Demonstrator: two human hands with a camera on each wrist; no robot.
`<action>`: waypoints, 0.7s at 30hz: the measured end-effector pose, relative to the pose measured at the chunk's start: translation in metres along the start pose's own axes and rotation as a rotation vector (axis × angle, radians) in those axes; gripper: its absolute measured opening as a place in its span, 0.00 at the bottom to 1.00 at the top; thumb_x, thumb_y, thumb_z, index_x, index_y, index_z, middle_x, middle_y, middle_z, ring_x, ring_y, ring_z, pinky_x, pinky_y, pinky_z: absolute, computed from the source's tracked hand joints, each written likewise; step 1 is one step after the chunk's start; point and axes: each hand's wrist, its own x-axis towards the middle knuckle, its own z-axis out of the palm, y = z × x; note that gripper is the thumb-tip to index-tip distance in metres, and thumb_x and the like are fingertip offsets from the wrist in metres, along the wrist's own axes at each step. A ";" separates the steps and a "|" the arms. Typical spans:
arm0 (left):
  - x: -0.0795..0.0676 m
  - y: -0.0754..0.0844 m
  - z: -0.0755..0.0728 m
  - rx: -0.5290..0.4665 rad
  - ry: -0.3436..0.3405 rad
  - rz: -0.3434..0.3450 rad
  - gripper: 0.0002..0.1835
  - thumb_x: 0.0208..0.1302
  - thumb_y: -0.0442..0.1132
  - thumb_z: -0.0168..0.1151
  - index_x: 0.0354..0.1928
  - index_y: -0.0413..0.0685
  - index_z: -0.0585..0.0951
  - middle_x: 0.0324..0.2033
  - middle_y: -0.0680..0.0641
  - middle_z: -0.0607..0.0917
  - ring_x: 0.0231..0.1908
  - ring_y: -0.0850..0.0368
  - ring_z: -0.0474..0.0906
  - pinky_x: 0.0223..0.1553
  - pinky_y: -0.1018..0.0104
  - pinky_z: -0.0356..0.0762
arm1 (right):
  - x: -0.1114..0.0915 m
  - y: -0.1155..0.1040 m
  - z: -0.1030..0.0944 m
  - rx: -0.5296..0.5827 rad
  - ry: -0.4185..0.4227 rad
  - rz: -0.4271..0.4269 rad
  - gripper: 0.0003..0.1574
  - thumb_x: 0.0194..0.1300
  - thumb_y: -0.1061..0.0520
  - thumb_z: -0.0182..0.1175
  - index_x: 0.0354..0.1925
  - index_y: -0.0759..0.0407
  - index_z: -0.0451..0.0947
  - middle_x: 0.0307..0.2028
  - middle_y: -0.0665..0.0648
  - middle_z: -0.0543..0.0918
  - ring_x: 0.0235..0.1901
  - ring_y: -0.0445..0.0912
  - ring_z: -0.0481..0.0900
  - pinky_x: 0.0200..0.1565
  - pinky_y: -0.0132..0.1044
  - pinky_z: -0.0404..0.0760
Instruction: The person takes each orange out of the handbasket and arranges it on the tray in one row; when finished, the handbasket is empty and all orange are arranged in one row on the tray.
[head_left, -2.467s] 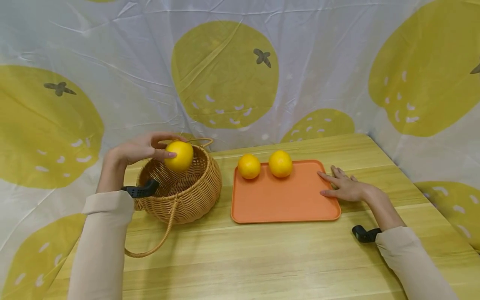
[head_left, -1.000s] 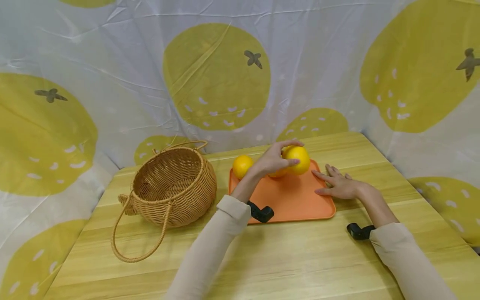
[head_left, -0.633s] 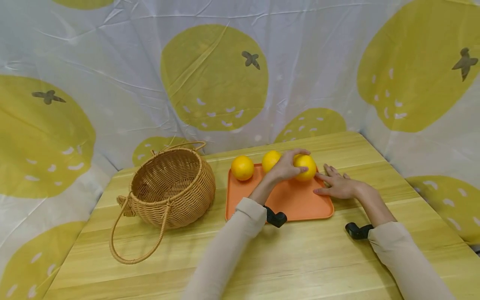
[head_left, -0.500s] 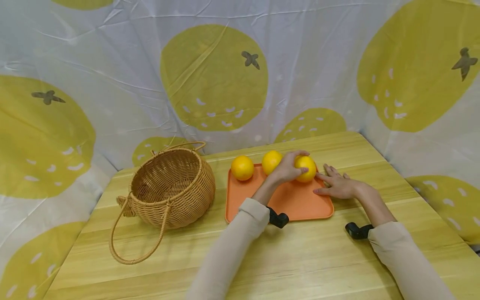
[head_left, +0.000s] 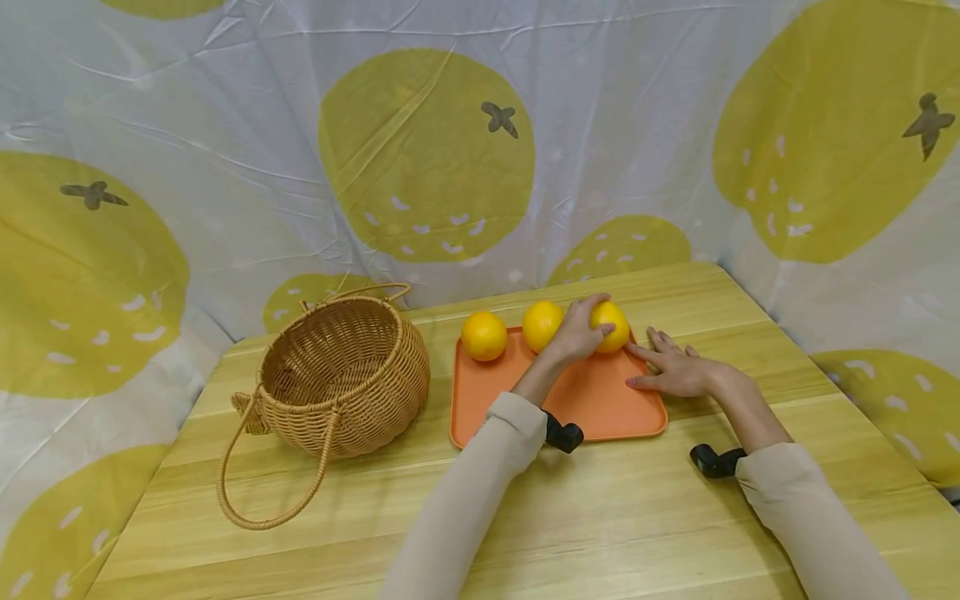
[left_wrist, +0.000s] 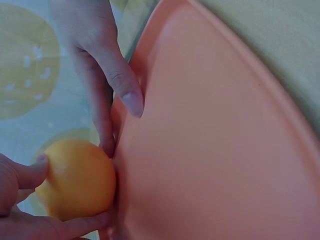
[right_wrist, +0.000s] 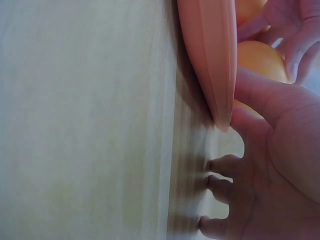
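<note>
My left hand (head_left: 576, 335) holds an orange (head_left: 613, 327) at the far right corner of the orange tray (head_left: 555, 408). In the left wrist view thumb and fingers lie round that orange (left_wrist: 77, 177), which sits against the tray's rim. Two more oranges stand along the tray's far side: one at the far left corner (head_left: 483, 336), another in the middle (head_left: 541, 323), partly behind my left hand. My right hand (head_left: 681, 372) rests with extended fingers at the tray's right edge. In the right wrist view its other fingertips (right_wrist: 215, 227) touch the table.
A round wicker basket (head_left: 375, 400) stands on the wooden table (head_left: 600, 525), left of the tray, its inside showing no contents. One handle (head_left: 258, 525) hangs down onto the table in front. A fruit-print cloth (head_left: 600, 125) hangs behind.
My left hand has carried the orange from above the basket rightward to the tray's far right corner, lowered it, then shifted it slightly farther back. The right hand has stayed at the tray's edge.
</note>
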 end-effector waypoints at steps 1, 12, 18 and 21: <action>0.000 0.000 0.000 -0.001 0.001 0.000 0.29 0.78 0.38 0.57 0.78 0.52 0.67 0.76 0.40 0.65 0.72 0.43 0.68 0.70 0.49 0.70 | 0.000 0.000 0.000 -0.001 0.000 -0.001 0.55 0.75 0.35 0.56 0.82 0.64 0.48 0.78 0.81 0.31 0.78 0.76 0.27 0.69 0.80 0.30; 0.007 -0.006 0.001 -0.011 -0.001 0.053 0.30 0.76 0.37 0.59 0.78 0.51 0.67 0.74 0.43 0.71 0.73 0.46 0.68 0.73 0.52 0.69 | 0.000 0.001 0.000 0.007 -0.003 0.001 0.55 0.76 0.35 0.56 0.82 0.64 0.47 0.78 0.81 0.30 0.78 0.76 0.27 0.69 0.79 0.29; 0.007 -0.007 0.002 -0.029 0.004 0.063 0.29 0.77 0.37 0.57 0.78 0.51 0.67 0.74 0.43 0.71 0.73 0.47 0.69 0.73 0.52 0.69 | 0.000 0.001 0.000 0.005 0.002 0.000 0.55 0.76 0.35 0.56 0.82 0.64 0.47 0.78 0.81 0.31 0.78 0.76 0.27 0.69 0.80 0.29; 0.007 -0.006 0.003 -0.040 0.025 0.060 0.28 0.77 0.37 0.57 0.77 0.50 0.68 0.74 0.43 0.72 0.73 0.47 0.70 0.72 0.53 0.70 | 0.000 0.001 0.000 0.003 0.003 0.000 0.55 0.76 0.35 0.57 0.82 0.64 0.47 0.78 0.81 0.31 0.77 0.76 0.27 0.69 0.80 0.29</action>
